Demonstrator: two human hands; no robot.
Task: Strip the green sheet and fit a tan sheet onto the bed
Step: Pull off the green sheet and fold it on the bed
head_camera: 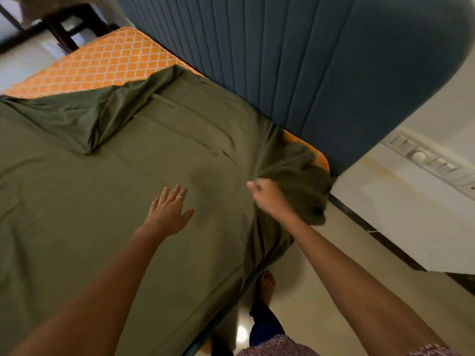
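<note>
The green sheet covers most of the bed. By the blue headboard, both its corners are pulled off the orange mattress. The right hand grips the near corner. The left hand lies flat, fingers wide, on the sheet.

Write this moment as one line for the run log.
step: strip green sheet | right hand: grips sheet corner | left hand: open above sheet | mattress: two corners bare
</note>
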